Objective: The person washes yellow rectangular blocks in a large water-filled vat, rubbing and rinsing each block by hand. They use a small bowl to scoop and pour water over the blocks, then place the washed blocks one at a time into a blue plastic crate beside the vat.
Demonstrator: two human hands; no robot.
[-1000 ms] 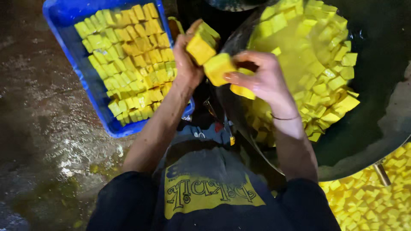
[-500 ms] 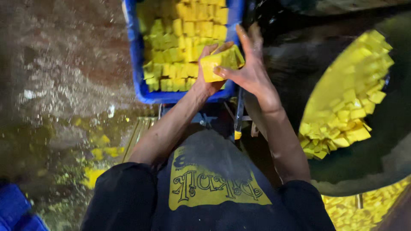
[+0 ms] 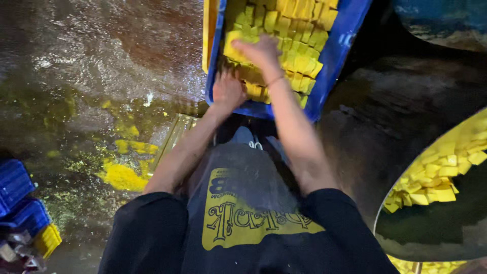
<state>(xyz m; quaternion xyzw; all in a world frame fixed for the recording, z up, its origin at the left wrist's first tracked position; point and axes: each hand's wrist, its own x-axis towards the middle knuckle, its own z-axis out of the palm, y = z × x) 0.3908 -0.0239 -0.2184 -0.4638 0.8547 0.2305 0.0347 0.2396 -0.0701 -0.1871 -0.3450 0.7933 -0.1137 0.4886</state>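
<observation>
Two hands are in view, both of the same person. The left hand (image 3: 228, 91) lies at the near edge of one blue plastic crate (image 3: 332, 61); its fingers reach over the rim onto the yellow blocks, but the picture does not show if they close on a block. The right hand (image 3: 261, 50) is a little farther in, inside the crate, with the palm down and the fingers half bent on top of a pale yellow block (image 3: 234, 44); it is blurred, so I cannot tell if it really grips the block or only presses it.

The crate is full of small yellow blocks (image 3: 299, 30) packed in rows, too many to count. To the right of the right hand, well apart, is one big dark round pan (image 3: 431, 228) with a second heap of the same yellow cubes (image 3: 436, 175). Far to the left of the left hand are two more blue crates (image 3: 18, 198) and one small yellow one (image 3: 46, 238). Near the left arm, yellow crumbs (image 3: 122, 175) lie on the wet floor (image 3: 76, 61).

On the person's dark shirt is one yellow rectangular print (image 3: 248, 218).
</observation>
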